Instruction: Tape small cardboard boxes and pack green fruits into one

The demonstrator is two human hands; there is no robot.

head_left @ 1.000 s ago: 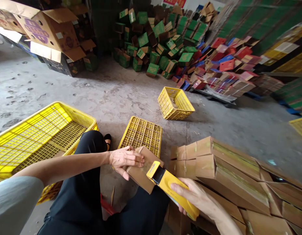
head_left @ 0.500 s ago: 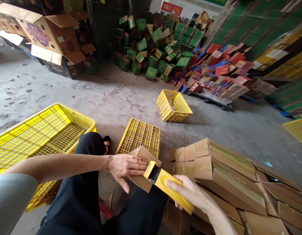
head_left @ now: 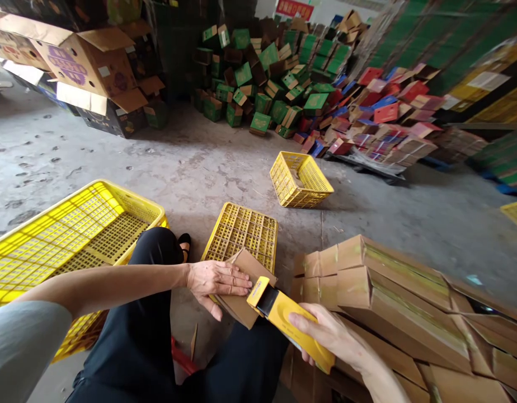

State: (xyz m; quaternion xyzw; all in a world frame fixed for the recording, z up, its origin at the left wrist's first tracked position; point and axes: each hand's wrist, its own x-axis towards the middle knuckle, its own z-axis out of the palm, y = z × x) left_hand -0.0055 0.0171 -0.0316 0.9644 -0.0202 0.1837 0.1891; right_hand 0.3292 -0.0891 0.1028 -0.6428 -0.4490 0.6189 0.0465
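Observation:
A small brown cardboard box [head_left: 253, 265] rests by my knees, tilted, over the near end of an upturned yellow crate [head_left: 241, 229]. My left hand [head_left: 219, 284] lies flat on its top, fingers stretched out and thumb apart. In my right hand [head_left: 321, 330] is a long yellow hand-held tool [head_left: 290, 319] with a black neck and a yellow head; my fingers wrap round its body. The tool's head is at the box's right side, close to my left fingertips. Whether the head touches the cardboard, I cannot tell.
Stacked flattened cartons [head_left: 409, 296] lie at my right. A large yellow crate [head_left: 99, 183] stands at my left, and a smaller yellow crate [head_left: 302, 196] sits ahead on the floor. Beyond are piled green boxes [head_left: 258, 106], red and blue boxes [head_left: 384, 112], and large open cartons [head_left: 82, 73].
The view has shifted slightly. My left hand stays flat on the box, and the tool in my right hand keeps nearly the same place beside it.

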